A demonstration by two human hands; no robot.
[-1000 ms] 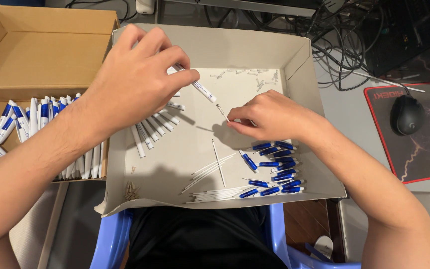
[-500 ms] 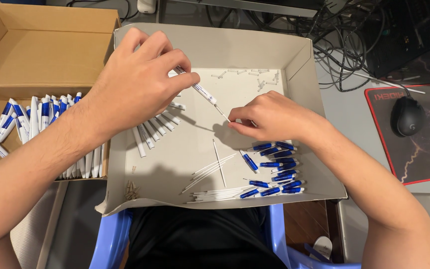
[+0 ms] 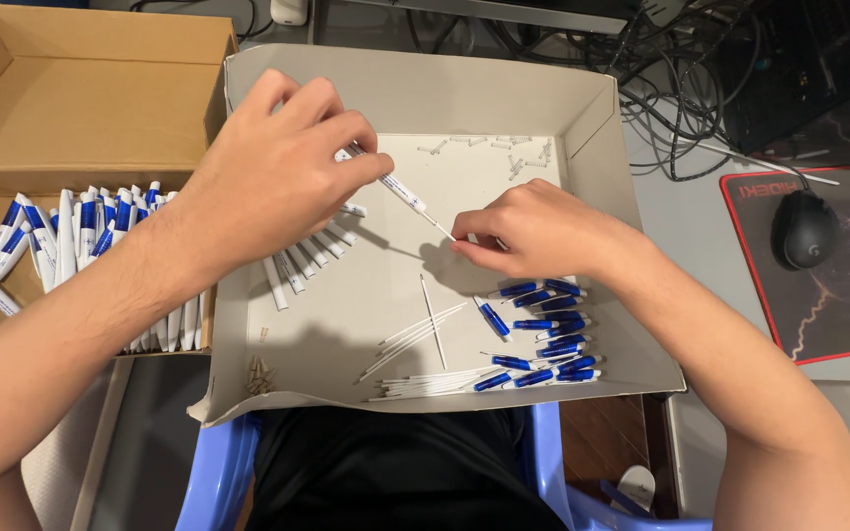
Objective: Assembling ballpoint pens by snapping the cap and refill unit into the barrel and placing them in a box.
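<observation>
At the bottom of the frame we sit on a blue chair (image 3: 211, 470) with a shallow grey tray (image 3: 582, 108) on our lap. Along the tray's lower edge lies a bundle of thin white refills (image 3: 425, 382), with a few more fanned out just above it, and at the lower right sits a pile of blue tips (image 3: 548, 329). Toward the middle left a row of white barrels (image 3: 299, 264) lies side by side, partly under our left wrist.

Our left hand (image 3: 268, 172) is closed around one barrel (image 3: 395, 187), pinching it between thumb and fingers with its narrow end pointing down to the right. Our right hand (image 3: 533, 231) is closed as well, fingertips pinched at the refill (image 3: 439, 228) where it sticks out of that end; how much of it the fingers grip we cannot tell. The two hands stand near each other, meeting over the tray's centre.

To do this well, we judge the barrel must stay steady and in line with the refill, so the thin rod slides straight and does not bend, and we work low over the tray so nothing falls out.

At the top of the tray small springs (image 3: 504, 152) lie scattered. In the upper left a cardboard box (image 3: 81, 88) holds finished pens (image 3: 41, 231). At the far right a mouse (image 3: 804, 228) rests on its mat (image 3: 838, 315), below tangled cables (image 3: 681, 79).
</observation>
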